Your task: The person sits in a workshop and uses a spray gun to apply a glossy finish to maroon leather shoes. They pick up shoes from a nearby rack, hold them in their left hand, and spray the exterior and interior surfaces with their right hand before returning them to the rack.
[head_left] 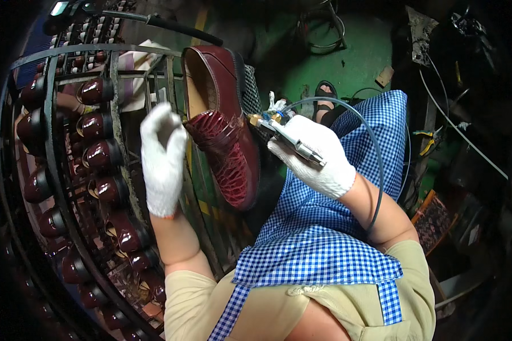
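Observation:
A dark red leather shoe (224,131) with a patterned, glossy toe stands between my hands, its toe pointing toward me. What bears the shoe is hidden beneath it. To its right, my right hand (316,150), in a white knit glove, grips a small metal spray gun (296,143). A thin grey hose (375,148) curves from the gun over my right forearm. The gun's front end is close to the shoe's side. My left hand (164,159), also gloved in white, is raised at the shoe's left edge. Its fingers curve with a gap between thumb and forefinger, and nothing shows in them.
At the left, a metal rack (54,136) carries several glossy dark red shoes (99,153). A black bar (185,29) crosses beyond the shoe. My blue checked apron (324,244) covers my lap. Yellow-handled pliers (429,142) and cables are at the right, above the green floor (364,57).

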The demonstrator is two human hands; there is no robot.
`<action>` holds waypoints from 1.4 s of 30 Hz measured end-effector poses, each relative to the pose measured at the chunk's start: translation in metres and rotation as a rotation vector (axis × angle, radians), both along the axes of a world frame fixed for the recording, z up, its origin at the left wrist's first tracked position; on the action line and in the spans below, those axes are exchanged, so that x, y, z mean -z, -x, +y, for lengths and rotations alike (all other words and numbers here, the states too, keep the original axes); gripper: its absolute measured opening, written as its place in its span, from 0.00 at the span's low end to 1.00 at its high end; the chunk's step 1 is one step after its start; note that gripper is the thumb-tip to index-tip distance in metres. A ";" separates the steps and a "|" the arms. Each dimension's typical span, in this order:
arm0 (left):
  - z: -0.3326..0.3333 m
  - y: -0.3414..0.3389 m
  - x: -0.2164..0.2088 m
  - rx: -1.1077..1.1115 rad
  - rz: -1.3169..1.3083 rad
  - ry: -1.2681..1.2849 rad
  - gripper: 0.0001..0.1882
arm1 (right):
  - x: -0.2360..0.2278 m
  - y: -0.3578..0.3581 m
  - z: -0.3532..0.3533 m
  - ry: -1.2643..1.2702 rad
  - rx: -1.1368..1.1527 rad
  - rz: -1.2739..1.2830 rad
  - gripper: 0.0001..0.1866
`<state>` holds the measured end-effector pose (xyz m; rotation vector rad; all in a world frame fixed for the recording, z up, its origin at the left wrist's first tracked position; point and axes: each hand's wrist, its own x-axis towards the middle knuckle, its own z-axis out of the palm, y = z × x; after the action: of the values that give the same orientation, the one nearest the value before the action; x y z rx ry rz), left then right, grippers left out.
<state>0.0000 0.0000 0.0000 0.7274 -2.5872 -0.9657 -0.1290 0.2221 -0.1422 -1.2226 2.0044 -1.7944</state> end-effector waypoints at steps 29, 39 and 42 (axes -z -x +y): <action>0.086 0.053 -0.014 0.816 -0.428 0.655 0.40 | -0.026 0.005 0.123 -0.222 -0.152 0.022 0.09; 0.088 0.092 -0.006 0.640 -0.374 0.716 0.35 | -0.017 0.020 0.097 -0.162 0.073 -0.095 0.06; 0.083 0.112 -0.005 0.557 -0.445 0.770 0.32 | -0.018 0.036 0.073 -0.113 0.178 0.090 0.06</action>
<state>-0.1124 0.0827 0.0048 -0.0044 -3.2634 0.1827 -0.1652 0.2952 -0.1240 -1.1433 2.2964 -1.7007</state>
